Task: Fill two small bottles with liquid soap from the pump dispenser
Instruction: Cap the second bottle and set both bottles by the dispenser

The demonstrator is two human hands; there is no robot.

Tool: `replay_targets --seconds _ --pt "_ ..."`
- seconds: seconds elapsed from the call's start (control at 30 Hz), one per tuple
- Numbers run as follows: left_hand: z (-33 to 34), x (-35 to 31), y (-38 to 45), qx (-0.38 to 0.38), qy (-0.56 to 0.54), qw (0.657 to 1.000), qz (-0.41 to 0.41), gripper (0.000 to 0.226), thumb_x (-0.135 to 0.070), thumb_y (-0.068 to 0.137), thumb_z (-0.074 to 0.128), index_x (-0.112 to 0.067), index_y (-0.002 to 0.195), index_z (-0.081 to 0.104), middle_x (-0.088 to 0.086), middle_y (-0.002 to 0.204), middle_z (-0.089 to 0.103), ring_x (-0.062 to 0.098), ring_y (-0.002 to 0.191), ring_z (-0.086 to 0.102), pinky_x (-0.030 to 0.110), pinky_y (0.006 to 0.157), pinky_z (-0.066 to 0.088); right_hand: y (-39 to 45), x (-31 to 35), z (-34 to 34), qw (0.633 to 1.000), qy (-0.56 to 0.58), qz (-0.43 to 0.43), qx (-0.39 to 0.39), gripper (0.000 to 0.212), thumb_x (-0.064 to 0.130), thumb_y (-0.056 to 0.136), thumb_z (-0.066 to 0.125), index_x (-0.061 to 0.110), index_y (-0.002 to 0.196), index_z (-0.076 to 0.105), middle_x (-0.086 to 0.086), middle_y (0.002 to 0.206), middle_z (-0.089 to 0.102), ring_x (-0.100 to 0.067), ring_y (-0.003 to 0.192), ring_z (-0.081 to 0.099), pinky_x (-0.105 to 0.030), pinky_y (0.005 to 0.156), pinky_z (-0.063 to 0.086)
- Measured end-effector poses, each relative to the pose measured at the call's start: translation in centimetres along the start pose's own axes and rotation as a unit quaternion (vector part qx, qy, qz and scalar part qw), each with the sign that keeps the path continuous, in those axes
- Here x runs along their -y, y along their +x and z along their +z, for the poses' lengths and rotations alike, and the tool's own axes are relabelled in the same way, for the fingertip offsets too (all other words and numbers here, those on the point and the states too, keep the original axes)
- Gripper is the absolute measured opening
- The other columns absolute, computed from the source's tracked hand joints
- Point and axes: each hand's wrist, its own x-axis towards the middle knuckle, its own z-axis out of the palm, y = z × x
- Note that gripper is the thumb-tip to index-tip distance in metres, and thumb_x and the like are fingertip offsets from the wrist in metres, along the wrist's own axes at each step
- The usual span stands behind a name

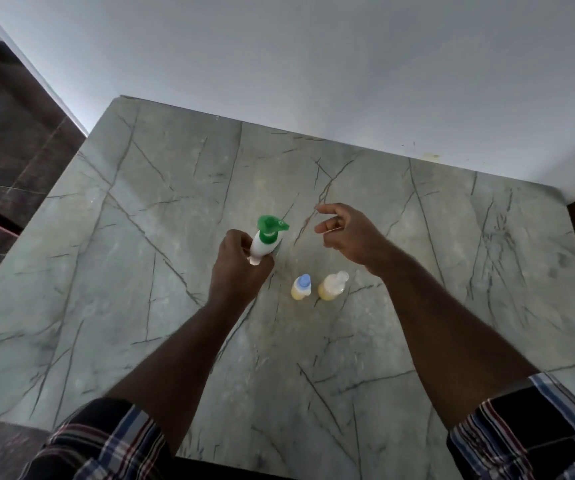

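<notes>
The left hand (236, 268) was wrapped around the white body of the pump dispenser (266, 241), fingers curled tight on it, with the green pump head sticking out above the fist and its spout pointing right. The dispenser looked lifted or tilted off the marble table (161, 202); whether its base touched the surface could not be told, since the hand hid it. The right hand (348, 233) hung in the air to the right of the pump head, holding nothing, its fingers loosely bent and spread apart.

Two small bottles stood on the table just below and between the hands, close beside each other. The blue-capped bottle (301, 287) held yellowish liquid; the open bottle (333, 286) to its right was likewise filled with yellowish liquid. Both forearms reached from plaid sleeves (106, 441). A pale wall (314, 57) rose behind the table.
</notes>
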Motion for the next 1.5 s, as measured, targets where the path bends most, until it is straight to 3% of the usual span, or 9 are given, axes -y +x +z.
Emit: replay_targets --seconds 0.17,0.3,0.5,0.57,0.67,0.77,0.87,1.13,1.5 --pt "0.3 -0.8 -0.3 0.003 0.007 1.000 -0.011 0.042 -0.030 0.076 0.080 -0.022 0.098 0.045 -0.001 0.094 0.055 0.020 0.079 0.057 0.032 0.062 0.042 -2.2 -1.6 -0.9 0.999 0.010 0.025 -0.023 0.053 -0.001 0.088 0.055 0.017 0.138 0.051 -0.003 0.110 0.070 -0.017 0.097 0.066 -0.039 0.085 0.056" --pt "0.4 -0.8 -0.5 0.011 0.020 1.000 -0.015 0.047 -0.034 0.076 0.080 -0.018 0.106 0.048 0.005 0.102 0.059 0.022 0.085 0.060 0.031 0.062 0.044 -3.6 -2.3 -1.0 0.999 0.008 0.022 -0.030 0.053 0.000 0.088 0.055 0.018 0.138 0.051 -0.002 0.112 0.068 -0.012 0.095 0.065 -0.030 0.078 0.054" --pt "-0.4 -1.1 -0.9 0.020 0.044 0.999 -0.018 0.066 -0.032 0.077 0.083 -0.010 0.128 0.048 0.006 0.117 0.053 0.023 0.096 0.057 0.042 0.080 0.053 -5.4 -3.3 -1.1 0.998 0.002 0.023 -0.052 0.056 -0.001 0.085 0.055 0.019 0.138 0.052 -0.003 0.116 0.064 -0.014 0.093 0.064 -0.030 0.075 0.054" --pt "-0.9 -1.3 -1.4 0.009 0.043 0.999 -0.028 0.060 -0.029 0.080 0.081 -0.009 0.125 0.048 0.004 0.114 0.049 0.021 0.094 0.053 0.042 0.080 0.052 -5.8 -3.6 -1.1 0.999 -0.004 0.024 -0.046 0.059 -0.002 0.082 0.056 0.019 0.137 0.052 -0.003 0.117 0.063 -0.015 0.090 0.064 -0.026 0.064 0.052" --pt "-0.9 -1.0 -3.6 -0.024 0.029 0.998 -0.048 0.041 -0.023 0.082 0.075 -0.013 0.112 0.050 0.004 0.107 0.054 0.018 0.086 0.053 0.039 0.074 0.052 -6.2 -4.6 -0.5 0.998 -0.042 0.027 -0.039 0.066 -0.003 0.076 0.063 0.018 0.138 0.052 -0.005 0.120 0.061 -0.017 0.097 0.063 -0.028 0.070 0.054" --pt "1.1 0.0 -6.3 0.059 0.078 0.995 -0.026 0.034 -0.024 0.083 0.072 -0.019 0.111 0.054 0.001 0.100 0.058 0.018 0.085 0.058 0.033 0.070 0.047 -6.5 -6.2 0.9 0.996 -0.066 0.040 -0.041 0.076 0.002 0.068 0.076 0.020 0.137 0.051 -0.006 0.121 0.061 -0.018 0.098 0.062 -0.034 0.082 0.056" --pt "3.5 0.2 -7.4 0.129 0.081 0.988 -0.010 0.053 -0.026 0.084 0.077 -0.019 0.132 0.054 0.001 0.112 0.060 0.015 0.093 0.059 0.029 0.077 0.046 -6.6 -7.9 2.8 0.995 -0.068 0.035 -0.065 0.084 0.009 0.063 0.085 0.019 0.139 0.050 -0.002 0.123 0.059 -0.017 0.104 0.059 -0.031 0.087 0.051" --pt "6.6 -0.4 -5.2 0.108 0.090 0.989 0.035 0.039 -0.025 0.085 0.074 -0.016 0.121 0.064 0.004 0.110 0.068 0.024 0.098 0.064 0.043 0.085 0.056 -6.0 -10.0 4.6 0.981 -0.088 -0.013 -0.170 0.047 0.023 0.071 0.083 0.017 0.113 0.064 0.005 0.102 0.065 -0.014 0.092 0.061 -0.027 0.077 0.046" --pt "9.3 -1.9 -1.0 0.087 0.077 0.993 0.020 0.037 -0.022 0.087 0.068 -0.015 0.123 0.062 0.000 0.098 0.060 0.026 0.096 0.063 0.040 0.085 0.054 -2.6 -11.3 1.7 0.965 -0.104 0.011 -0.239 0.046 0.029 0.072 0.079 0.016 0.111 0.060 0.003 0.101 0.062 -0.016 0.091 0.059 -0.030 0.076 0.046"
